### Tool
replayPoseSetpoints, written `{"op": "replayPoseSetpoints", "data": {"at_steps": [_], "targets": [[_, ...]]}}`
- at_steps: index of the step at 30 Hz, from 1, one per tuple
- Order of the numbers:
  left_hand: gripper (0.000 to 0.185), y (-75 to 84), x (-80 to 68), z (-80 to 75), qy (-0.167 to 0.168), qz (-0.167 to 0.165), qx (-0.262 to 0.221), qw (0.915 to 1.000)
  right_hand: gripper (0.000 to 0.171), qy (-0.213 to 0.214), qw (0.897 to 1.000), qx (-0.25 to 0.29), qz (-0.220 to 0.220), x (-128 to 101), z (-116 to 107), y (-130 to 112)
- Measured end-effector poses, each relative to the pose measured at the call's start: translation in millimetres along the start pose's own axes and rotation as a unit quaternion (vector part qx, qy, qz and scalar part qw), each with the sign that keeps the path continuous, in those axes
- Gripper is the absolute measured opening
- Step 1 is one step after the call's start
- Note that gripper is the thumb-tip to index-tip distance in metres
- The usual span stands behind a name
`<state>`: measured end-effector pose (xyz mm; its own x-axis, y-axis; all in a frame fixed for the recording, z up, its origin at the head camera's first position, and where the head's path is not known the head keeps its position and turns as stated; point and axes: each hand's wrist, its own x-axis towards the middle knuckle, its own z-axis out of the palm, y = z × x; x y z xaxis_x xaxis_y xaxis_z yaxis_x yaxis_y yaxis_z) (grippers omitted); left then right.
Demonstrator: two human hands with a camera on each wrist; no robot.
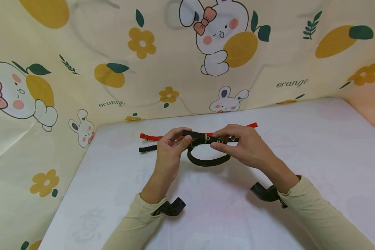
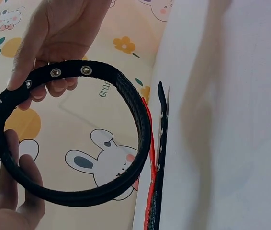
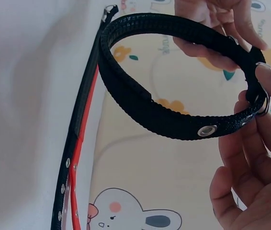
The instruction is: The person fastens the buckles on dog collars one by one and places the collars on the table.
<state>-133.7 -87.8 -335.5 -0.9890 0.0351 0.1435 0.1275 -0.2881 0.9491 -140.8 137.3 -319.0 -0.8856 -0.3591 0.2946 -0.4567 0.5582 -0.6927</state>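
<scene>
I hold a black collar (image 1: 207, 161) with metal eyelets just above the white table (image 1: 300, 146), bent into a loop. My left hand (image 1: 182, 138) pinches one end near the metal buckle. My right hand (image 1: 218, 143) pinches the overlapping eyelet end. In the left wrist view the collar loop (image 2: 142, 124) runs from my left hand's fingers (image 2: 11, 191) up to the right hand (image 2: 54, 33). The right wrist view shows the loop (image 3: 140, 103) between the right hand's fingers (image 3: 250, 163) and the left hand (image 3: 212, 21).
A red collar (image 1: 153, 136) and a second black collar (image 1: 147, 149) lie flat and side by side on the table behind my hands. A cloth backdrop (image 1: 143, 69) printed with rabbits and oranges walls the table at the back and both sides.
</scene>
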Motion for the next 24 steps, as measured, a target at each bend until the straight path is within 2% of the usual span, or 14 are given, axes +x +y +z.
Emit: {"op": "replayPoseSetpoints", "data": {"at_steps": [6,13,24], "targets": [[0.021,0.0,-0.8,1.9,-0.011,-0.003,0.012,0.9999,0.018,0.006,1.0,0.007,-0.003,-0.1,-0.6,-0.4],[0.023,-4.5,-2.8,5.0,-0.035,-0.005,0.037,0.9987,0.018,0.008,1.0,0.018,-0.014,-0.2,1.2,-1.8],[0.023,-4.6,-3.3,5.8,-0.016,0.001,0.014,0.9998,0.018,0.009,1.0,0.011,-0.017,0.0,0.2,-1.2]]}}
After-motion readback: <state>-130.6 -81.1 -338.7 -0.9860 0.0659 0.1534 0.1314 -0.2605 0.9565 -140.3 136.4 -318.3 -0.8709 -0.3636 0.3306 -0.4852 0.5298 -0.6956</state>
